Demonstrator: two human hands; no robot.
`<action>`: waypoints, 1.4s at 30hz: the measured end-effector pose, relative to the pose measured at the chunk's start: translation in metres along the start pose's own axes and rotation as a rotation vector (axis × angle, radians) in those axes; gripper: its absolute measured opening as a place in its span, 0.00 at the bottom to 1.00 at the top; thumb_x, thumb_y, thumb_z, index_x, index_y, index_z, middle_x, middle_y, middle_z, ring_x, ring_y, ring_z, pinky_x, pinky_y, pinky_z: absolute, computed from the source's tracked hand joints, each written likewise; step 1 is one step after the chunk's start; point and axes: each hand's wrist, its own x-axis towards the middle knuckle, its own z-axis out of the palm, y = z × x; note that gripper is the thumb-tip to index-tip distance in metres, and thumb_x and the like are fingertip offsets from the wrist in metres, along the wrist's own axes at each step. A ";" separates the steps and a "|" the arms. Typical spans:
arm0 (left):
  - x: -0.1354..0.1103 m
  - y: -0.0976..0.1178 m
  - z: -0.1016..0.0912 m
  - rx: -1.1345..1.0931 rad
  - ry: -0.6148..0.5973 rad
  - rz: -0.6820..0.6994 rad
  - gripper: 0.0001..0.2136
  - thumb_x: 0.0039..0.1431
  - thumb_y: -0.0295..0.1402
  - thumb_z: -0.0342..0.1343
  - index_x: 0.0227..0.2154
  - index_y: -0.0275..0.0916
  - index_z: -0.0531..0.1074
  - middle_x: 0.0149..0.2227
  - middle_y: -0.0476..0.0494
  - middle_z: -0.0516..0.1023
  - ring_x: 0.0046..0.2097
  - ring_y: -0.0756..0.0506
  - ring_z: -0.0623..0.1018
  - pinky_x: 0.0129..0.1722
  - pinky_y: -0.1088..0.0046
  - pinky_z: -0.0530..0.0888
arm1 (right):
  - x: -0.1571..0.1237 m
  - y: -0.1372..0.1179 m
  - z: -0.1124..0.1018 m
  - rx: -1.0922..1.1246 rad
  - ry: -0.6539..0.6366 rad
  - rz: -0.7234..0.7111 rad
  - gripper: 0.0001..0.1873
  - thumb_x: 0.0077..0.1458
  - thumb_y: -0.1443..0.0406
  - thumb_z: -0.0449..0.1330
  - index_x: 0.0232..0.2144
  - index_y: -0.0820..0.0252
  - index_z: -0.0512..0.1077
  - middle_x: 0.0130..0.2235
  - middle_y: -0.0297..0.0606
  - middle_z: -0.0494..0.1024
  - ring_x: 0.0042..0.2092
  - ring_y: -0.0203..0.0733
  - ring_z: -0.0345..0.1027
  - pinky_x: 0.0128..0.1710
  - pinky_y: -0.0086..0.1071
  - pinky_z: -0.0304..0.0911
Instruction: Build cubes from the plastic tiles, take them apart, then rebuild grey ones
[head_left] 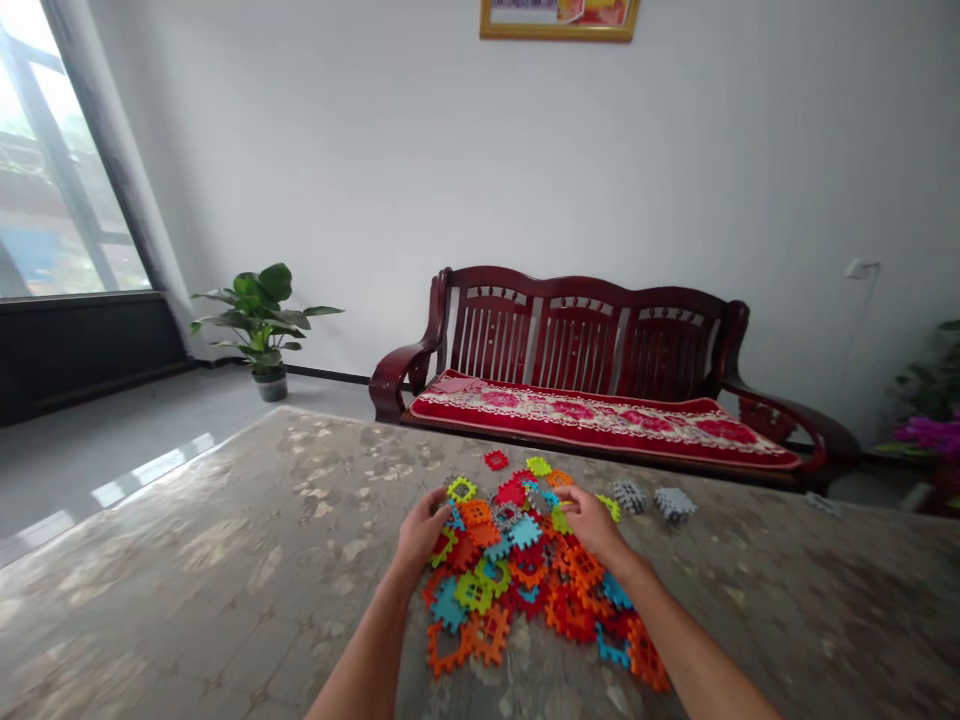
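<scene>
A heap of interlocking plastic building tiles in orange, red, blue, yellow-green and grey lies between my hands on the table. My left hand rests at the heap's left edge, thumb and forefinger apart beside a blue tile and a yellow-green open-frame tile. Over the heap's right side reaches my right hand, its fingers bent and apart, close to a yellow-green tile. No tile shows clearly gripped in either hand. Parts of the fingertips are too small to make out.
Two grey tile stacks stand right of the heap on the patterned tablecloth. A single red tile lies at the back. Beyond the table are a dark wooden bench with a red cover and a potted plant.
</scene>
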 end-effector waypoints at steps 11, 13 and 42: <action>0.007 -0.011 -0.004 -0.085 -0.023 0.110 0.27 0.60 0.46 0.44 0.56 0.36 0.69 0.60 0.40 0.71 0.62 0.43 0.69 0.64 0.63 0.61 | -0.007 -0.040 0.017 -0.453 0.024 -0.029 0.28 0.53 0.55 0.58 0.55 0.58 0.68 0.52 0.47 0.77 0.55 0.55 0.67 0.54 0.43 0.59; 0.006 -0.016 -0.006 -0.100 -0.071 0.134 0.27 0.60 0.48 0.43 0.57 0.39 0.68 0.60 0.42 0.71 0.62 0.44 0.69 0.65 0.64 0.61 | -0.005 -0.044 0.021 -0.490 0.006 0.008 0.27 0.54 0.55 0.58 0.55 0.57 0.68 0.50 0.46 0.78 0.53 0.55 0.68 0.52 0.42 0.59; 0.009 -0.010 0.001 0.104 0.010 0.132 0.18 0.58 0.43 0.46 0.43 0.43 0.76 0.46 0.46 0.81 0.49 0.43 0.79 0.52 0.68 0.72 | -0.006 -0.030 0.014 -0.293 0.031 -0.036 0.30 0.44 0.66 0.62 0.54 0.54 0.71 0.45 0.37 0.79 0.50 0.47 0.68 0.52 0.35 0.60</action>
